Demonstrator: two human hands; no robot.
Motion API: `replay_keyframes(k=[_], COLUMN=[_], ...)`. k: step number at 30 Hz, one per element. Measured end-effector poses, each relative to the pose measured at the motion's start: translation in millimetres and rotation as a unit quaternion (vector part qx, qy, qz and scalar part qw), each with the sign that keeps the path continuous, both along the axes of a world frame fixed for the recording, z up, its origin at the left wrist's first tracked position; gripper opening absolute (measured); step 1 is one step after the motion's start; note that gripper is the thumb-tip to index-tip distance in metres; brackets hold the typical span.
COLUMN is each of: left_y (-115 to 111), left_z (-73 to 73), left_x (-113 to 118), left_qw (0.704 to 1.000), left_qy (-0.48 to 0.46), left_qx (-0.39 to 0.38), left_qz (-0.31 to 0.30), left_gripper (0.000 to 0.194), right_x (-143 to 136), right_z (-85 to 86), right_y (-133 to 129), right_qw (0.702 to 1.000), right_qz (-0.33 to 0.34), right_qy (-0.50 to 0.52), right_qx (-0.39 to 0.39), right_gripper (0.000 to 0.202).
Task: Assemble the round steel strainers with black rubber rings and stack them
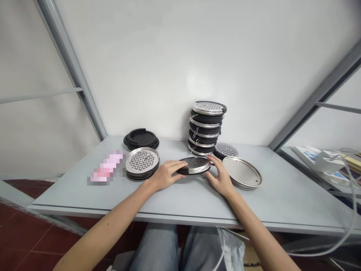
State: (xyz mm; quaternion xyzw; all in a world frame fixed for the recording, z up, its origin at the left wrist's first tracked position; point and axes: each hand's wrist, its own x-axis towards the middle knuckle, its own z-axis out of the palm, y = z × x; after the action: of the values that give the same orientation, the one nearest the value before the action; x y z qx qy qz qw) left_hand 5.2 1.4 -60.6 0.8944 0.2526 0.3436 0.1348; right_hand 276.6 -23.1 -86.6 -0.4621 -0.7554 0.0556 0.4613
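Observation:
Between my two hands is a round, flat case [196, 165] with a perforated top, a silver rim and black edging. My left hand [168, 174] pinches its left side, thumb below and fingers on top. My right hand [220, 177] grips the right edge, also with thumb and fingers. The case is held slightly above the table. Left of it lies a pile of perforated silver discs [142, 162]. To the right, plain silver round plates [242, 173] are stacked near my right hand, with dark perforated discs [226, 150] behind them.
A tall stack of black and silver round cases [207, 128] with wire clips stands by the wall. Black round parts [141, 139] lie at the back left, near a blurred pink item [108, 166]. Grey metal posts [87, 105] flank the grey table [175, 203]; a white cable [352, 203] hangs right.

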Motion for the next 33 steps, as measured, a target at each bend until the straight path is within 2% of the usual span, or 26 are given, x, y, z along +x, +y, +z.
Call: replay_keyframes(k=[3, 9, 14, 19, 25, 28, 33], left_y=[0.1, -2.2, -1.0, -3.2, -5.2, -2.0, 0.5], left_z=[-0.7, -1.5, -3.6, -4.9, 0.1, -1.4, -6.8], left_x=[-0.2, 0.9, 1.0, 3.0, 2.6, 0.9, -1.0], left_qw=[1.0, 1.0, 0.999, 0.997, 0.998, 0.996, 0.996], left_qy=[0.006, -0.016, -0.041, -0.067, -0.063, -0.086, -0.085], left_qx=[0.003, 0.016, -0.001, 0.044, 0.003, -0.008, 0.007], left_qz=[0.001, 0.001, 0.008, 0.003, 0.009, 0.015, 0.034], left_gripper=[0.045, 0.047, 0.044, 0.04, 0.045, 0.04, 0.03], right_x=[-1.4, 0.4, 1.9, 1.5, 4.0, 3.2, -0.4], right_z=[0.5, 3.1, 5.2, 1.7, -2.4, -0.8, 4.1], right_y=[-1.6, -3.8, -4.5, -2.5, -5.2, -6.5, -5.5], right_qw=[1.0, 0.997, 0.998, 0.999, 0.996, 0.992, 0.99], right_qz=[0.001, 0.018, -0.002, 0.008, -0.015, -0.024, 0.011], right_qy=[-0.022, -0.055, -0.02, 0.006, 0.068, 0.115, 0.142], right_qx=[0.017, 0.047, 0.054, 0.038, 0.064, 0.038, -0.011], right_gripper=[0.055, 0.037, 0.034, 0.039, 0.038, 0.038, 0.036])
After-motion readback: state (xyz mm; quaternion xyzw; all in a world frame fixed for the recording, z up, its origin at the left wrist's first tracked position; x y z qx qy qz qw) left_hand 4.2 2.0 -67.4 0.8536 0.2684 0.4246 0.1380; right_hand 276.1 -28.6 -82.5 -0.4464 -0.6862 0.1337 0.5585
